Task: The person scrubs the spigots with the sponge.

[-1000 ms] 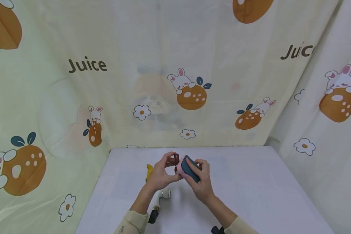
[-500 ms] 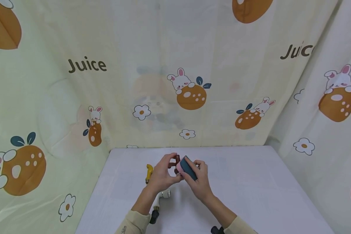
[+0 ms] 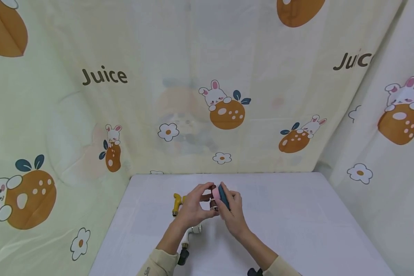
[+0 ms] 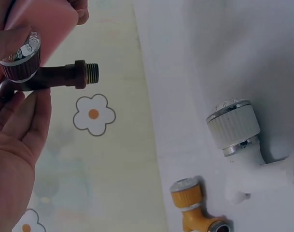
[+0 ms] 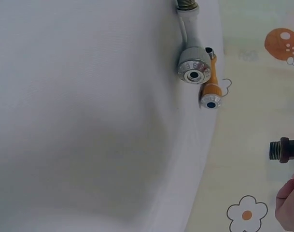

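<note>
My left hand (image 3: 192, 209) grips a dark reddish-brown water tap (image 4: 55, 77) with a ribbed knob and threaded end. It is held above the table, and fingers cover part of its body. My right hand (image 3: 234, 216) holds a sponge (image 3: 223, 196), pink on one face and dark teal on the other, against the tap. In the left wrist view, the sponge's pink face (image 4: 52, 21) lies behind the knob. Only the tap's threaded end (image 5: 284, 150) shows in the right wrist view, at the right edge.
A yellow tap (image 3: 176, 205) lies on the white table (image 3: 289, 222) left of my hands. A white tap (image 3: 189, 234) with a black end lies beneath my left forearm. Near my right sleeve is a black object (image 3: 254, 272), partly cut off. A printed curtain (image 3: 262, 115) hangs behind the table.
The sponge has turned more upright and shifted slightly right, showing more of the tap's knob. My left hand has moved a little to the right and still holds the tap.
</note>
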The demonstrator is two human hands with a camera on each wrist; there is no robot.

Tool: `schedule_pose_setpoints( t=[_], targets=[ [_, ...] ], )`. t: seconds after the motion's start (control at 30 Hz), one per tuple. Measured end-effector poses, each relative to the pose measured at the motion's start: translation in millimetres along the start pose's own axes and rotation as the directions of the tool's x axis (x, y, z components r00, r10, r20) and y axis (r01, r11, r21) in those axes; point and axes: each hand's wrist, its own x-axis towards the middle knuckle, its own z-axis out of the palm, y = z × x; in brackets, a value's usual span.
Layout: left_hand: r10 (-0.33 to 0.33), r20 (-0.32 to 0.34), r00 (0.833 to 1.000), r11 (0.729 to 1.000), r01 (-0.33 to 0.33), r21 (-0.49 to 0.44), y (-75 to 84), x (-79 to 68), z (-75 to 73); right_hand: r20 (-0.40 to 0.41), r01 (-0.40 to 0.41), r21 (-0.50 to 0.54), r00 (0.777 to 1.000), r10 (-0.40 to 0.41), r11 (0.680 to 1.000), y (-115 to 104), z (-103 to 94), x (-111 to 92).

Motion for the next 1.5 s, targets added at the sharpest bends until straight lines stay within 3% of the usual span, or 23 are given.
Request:
schedule_pose_setpoints(
  t=[0.27, 0.47, 0.6, 0.77, 0.87, 1.07, 1.27, 1.5],
  targets=[
    [-0.052, 0.051, 0.997, 0.985, 0.059, -0.159, 2.0, 0.8, 3.8, -0.006, -0.025, 0.021, 1.0, 0.026, 0.999, -0.8, 0.9, 5.4],
    [-0.034, 0.079, 0.996, 0.973, 0.051, -0.223, 1.3, -0.1, 4.9, -0.028, 0.008, -0.01, 1.0, -0.008, 1.0, -3.4, 2.6, 5.4],
    [-0.012, 0.049, 0.999, 0.984, 0.021, -0.177, -0.6, -0.2, 4.2, -0.033, 0.016, -0.043, 0.999, -0.018, 0.999, -5.0, 2.6, 5.5],
    [0.014, -0.005, 1.0, 1.0, -0.014, 0.013, -2.1, 0.8, 4.1, -0.052, 0.014, -0.074, 0.998, -0.018, 0.997, -4.6, 3.0, 3.6],
    [0.015, -0.012, 1.0, 0.997, -0.014, 0.073, -1.7, 0.5, 4.2, -0.058, 0.007, -0.073, 0.998, -0.011, 0.997, -4.6, 2.9, 2.0],
    [-0.014, 0.002, 1.0, 0.998, 0.014, 0.058, 0.5, 0.5, 4.9, -0.047, -0.026, -0.056, 0.999, 0.023, 0.998, -7.3, 1.5, 1.3],
    [-0.01, -0.001, 1.0, 0.998, 0.01, 0.054, 1.3, 0.5, 6.1, -0.04, -0.02, -0.082, 0.999, 0.017, 0.996, -7.4, 0.7, 2.7],
    [-0.009, -0.006, 1.0, 1.0, 0.009, 0.021, 0.7, 0.1, 6.8, -0.037, -0.034, -0.036, 0.999, 0.033, 0.999, -6.5, 0.0, 3.2]
  ],
)
